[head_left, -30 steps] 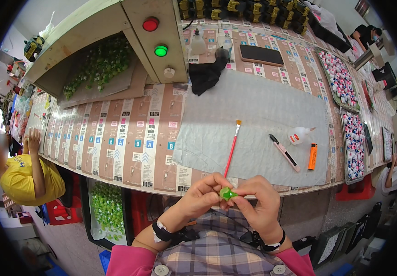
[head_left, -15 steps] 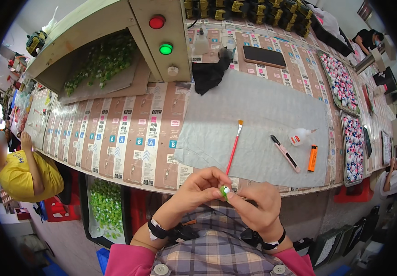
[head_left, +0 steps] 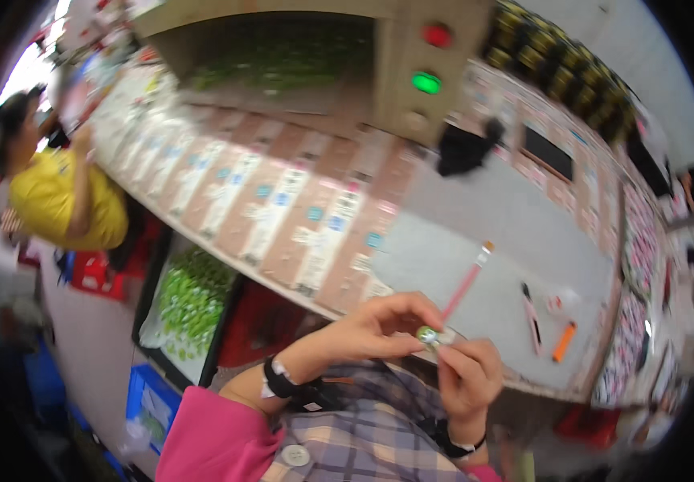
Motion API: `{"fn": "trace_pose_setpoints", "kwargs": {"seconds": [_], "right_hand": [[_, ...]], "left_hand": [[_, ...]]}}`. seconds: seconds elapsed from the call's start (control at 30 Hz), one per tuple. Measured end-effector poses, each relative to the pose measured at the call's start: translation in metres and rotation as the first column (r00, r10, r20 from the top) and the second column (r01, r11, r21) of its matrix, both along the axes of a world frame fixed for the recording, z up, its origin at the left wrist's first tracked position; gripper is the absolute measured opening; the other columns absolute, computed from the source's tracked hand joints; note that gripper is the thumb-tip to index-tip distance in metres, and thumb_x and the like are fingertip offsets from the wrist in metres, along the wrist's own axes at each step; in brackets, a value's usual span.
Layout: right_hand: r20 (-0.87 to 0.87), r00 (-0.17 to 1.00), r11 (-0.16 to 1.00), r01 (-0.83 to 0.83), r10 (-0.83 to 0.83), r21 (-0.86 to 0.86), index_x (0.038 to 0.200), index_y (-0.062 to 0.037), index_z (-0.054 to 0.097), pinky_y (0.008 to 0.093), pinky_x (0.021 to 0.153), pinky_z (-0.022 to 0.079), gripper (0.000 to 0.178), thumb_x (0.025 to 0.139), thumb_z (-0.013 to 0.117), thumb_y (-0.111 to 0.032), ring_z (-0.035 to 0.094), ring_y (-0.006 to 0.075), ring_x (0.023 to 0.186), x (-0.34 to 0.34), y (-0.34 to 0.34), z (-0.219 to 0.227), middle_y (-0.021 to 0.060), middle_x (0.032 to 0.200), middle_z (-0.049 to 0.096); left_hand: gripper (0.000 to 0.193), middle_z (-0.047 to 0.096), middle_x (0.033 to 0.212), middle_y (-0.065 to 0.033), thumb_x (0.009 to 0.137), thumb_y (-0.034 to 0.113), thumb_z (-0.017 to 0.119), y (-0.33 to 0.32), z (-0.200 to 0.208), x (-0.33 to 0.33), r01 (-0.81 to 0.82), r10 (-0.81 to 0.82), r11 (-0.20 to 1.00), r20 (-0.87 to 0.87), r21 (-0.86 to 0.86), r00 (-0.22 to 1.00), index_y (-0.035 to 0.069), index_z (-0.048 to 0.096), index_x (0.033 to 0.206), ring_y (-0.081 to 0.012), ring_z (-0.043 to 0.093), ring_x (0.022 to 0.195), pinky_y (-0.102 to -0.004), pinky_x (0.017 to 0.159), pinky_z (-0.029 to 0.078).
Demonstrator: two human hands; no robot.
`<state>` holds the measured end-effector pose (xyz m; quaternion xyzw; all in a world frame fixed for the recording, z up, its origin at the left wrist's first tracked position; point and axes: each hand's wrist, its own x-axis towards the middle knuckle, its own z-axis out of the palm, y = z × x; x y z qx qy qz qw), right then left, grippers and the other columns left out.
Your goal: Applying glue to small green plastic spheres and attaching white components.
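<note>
A small green-and-white piece (head_left: 427, 335), looking like a tiny painted figure, is pinched between the thumb and fingers of my left hand (head_left: 379, 328). My right hand (head_left: 471, 376) is closed, with its fingertips against the piece's right side. Both hands are raised in front of the table's near edge. Just beyond them, a paintbrush with a pink handle (head_left: 462, 287) lies on the grey sheet (head_left: 435, 213). Motion blur hides the piece's finer details.
A box-shaped machine (head_left: 403, 48) with red and green lights holds green pieces. A black tray (head_left: 190, 301) of green pieces is below left. A pink pen (head_left: 531, 317), orange lighter-like object (head_left: 564, 341) and phone (head_left: 548, 153) lie right. A person in yellow (head_left: 69, 197) sits left.
The view has swung left and tilted, shifting the table and machine rightward and bringing more of the left floor into sight. Both hands stay at the small green-and-white piece.
</note>
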<state>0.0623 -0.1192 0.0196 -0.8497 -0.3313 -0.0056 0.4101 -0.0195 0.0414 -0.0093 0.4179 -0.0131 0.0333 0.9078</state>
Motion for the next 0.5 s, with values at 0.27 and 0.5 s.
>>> {"fn": "trace_pose_setpoints", "kwargs": {"seconds": [0.27, 0.5], "right_hand": [[0.047, 0.952, 0.926, -0.305, 0.302, 0.222, 0.084, 0.0036, 0.059, 0.0319, 0.063, 0.045, 0.007, 0.077, 0.058, 0.005, 0.055, 0.0255, 0.066, -0.001, -0.016, -0.027, 0.0131, 0.074, 0.057], [0.126, 0.955, 0.939, -0.288, 0.268, 0.19, 0.084, 0.0042, 0.059, 0.0319, 0.063, 0.044, 0.01, 0.076, 0.056, 0.009, 0.055, 0.0263, 0.067, 0.005, -0.006, -0.016, 0.014, 0.075, 0.057]], "left_hand": [[0.028, 0.059, 0.098, -0.008, 0.077, 0.005, 0.06, 0.084, -0.019, -0.117, -0.658, 0.642, 0.753, -0.19, -0.028, 0.743, 0.0, 0.053, 0.104, -0.0164, 0.058, 0.088, -0.0306, 0.078, 0.048], [0.076, 0.026, 0.13, -0.0238, 0.064, 0.022, 0.071, 0.128, -0.109, -0.245, 0.296, 0.962, -0.232, 0.263, 0.927, -0.07, 0.005, 0.031, 0.127, -0.0403, 0.027, 0.119, -0.0459, 0.099, 0.024]]}}
